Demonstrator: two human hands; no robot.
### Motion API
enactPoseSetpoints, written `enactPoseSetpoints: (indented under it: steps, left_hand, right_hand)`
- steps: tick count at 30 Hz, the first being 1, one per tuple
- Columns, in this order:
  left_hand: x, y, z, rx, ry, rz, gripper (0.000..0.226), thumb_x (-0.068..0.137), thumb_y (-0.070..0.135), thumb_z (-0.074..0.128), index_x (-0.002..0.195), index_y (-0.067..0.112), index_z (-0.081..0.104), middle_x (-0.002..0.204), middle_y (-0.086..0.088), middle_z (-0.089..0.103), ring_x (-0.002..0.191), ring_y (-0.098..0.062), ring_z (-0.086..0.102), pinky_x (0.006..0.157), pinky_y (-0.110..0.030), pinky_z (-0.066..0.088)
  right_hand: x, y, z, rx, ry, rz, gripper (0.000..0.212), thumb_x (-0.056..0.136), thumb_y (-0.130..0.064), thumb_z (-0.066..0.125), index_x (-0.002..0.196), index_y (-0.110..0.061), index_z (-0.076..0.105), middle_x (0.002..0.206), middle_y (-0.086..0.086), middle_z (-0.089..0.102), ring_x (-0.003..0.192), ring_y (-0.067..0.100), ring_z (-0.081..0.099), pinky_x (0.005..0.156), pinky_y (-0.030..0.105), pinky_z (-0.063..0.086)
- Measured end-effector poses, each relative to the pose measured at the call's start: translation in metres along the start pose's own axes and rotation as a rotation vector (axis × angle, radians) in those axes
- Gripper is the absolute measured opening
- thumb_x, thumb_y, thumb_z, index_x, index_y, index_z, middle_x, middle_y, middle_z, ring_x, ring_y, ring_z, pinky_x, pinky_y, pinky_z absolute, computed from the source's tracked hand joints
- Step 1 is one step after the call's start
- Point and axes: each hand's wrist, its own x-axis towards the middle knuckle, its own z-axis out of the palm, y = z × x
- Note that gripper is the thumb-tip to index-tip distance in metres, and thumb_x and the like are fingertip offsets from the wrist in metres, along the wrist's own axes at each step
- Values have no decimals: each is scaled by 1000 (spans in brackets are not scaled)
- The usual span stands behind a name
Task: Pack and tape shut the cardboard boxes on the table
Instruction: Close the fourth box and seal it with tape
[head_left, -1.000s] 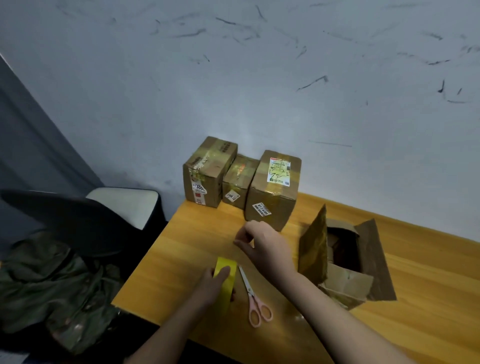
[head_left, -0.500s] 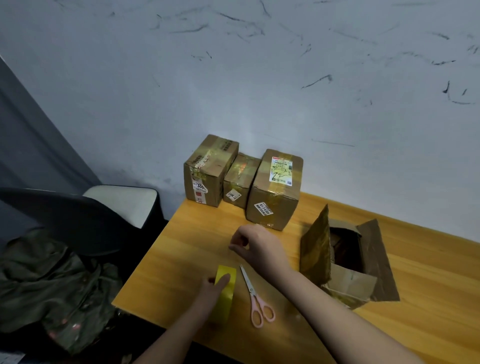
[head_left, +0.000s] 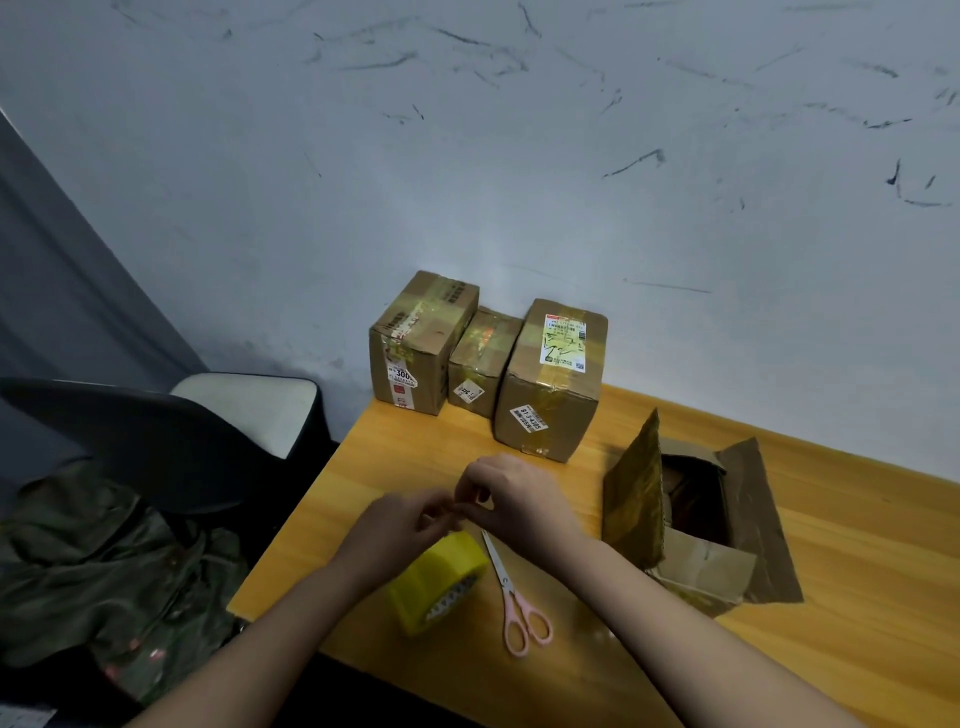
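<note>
Nearest you, the yellow tape roll (head_left: 436, 584) sits at the front edge of the wooden table (head_left: 857, 519), tipped on its side with the core facing you. Your left hand (head_left: 395, 530) rests on its top with curled fingers. Your right hand (head_left: 514, 499) meets it there, thumb and forefinger pinched together; whether they already hold the tape's free end I cannot tell. The roll looks light and stiff, its film slick and self-sticking, so steady it by the rim and peel from one corner of the end. Pink-handled scissors (head_left: 514, 597) lie just right of the roll, blades pointing away. Further right stands the open cardboard box (head_left: 696, 519), flaps up, untaped; its flaps look thin and creased, so press them flat near the seam. Against the wall stand three sealed boxes (head_left: 550, 384).
</note>
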Motion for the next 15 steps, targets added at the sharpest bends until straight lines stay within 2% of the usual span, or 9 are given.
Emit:
enactPoseSetpoints:
  steps: [4,7,8,10,12,13,15]
  left_hand:
    - [2,3,0,1,-13,38,18,95,35,55,105,26,66,95,10,73,86,-2,68,74,-29,54]
    - [3,8,1,0,9,36,20,97,36,51,106,27,66,94,12,73,84,1,67,75,-27,54]
    - [3,10,1,-6,10,30,20,97,37,50,105,28,66,93,13,72,82,2,67,75,-26,55]
    - [2,11,1,-22,-8,11,20,97,37,51,101,27,67,91,14,72,80,3,66,76,-27,55]
    - [0,9,2,-51,-7,-18,19,97,33,52,98,26,69,90,15,72,79,2,67,76,-28,56]
    - [-1,7,2,-85,-2,-38,19,97,32,52,98,25,70,90,14,71,79,2,67,76,-28,56]
    - [-4,5,0,-145,-9,-62,20,98,29,52,97,23,71,88,15,71,80,1,67,77,-29,57]
  right_hand:
    - [-4,5,-1,-69,58,-43,7,85,-28,65,86,-21,64,80,-6,64,71,13,57,53,25,48]
    - [-14,2,2,-182,132,-67,21,90,-33,50,94,-21,66,82,-6,65,69,12,57,51,27,49]
    - [-19,-2,2,-169,165,-8,26,92,-36,47,104,-22,65,87,-9,66,72,10,59,54,25,50]
    - [-29,-9,-1,47,274,300,33,93,-38,48,123,-26,54,98,-18,63,79,1,60,62,20,53]
    - [-41,-1,13,243,383,659,26,96,-37,48,121,-31,47,98,-16,61,80,0,59,67,25,54]
    - [-49,6,22,246,327,795,19,98,-35,47,116,-30,49,98,-12,63,81,2,59,70,29,55]
    - [-68,20,48,84,-97,874,16,99,-32,45,110,-25,55,104,-3,65,88,13,62,74,33,53]
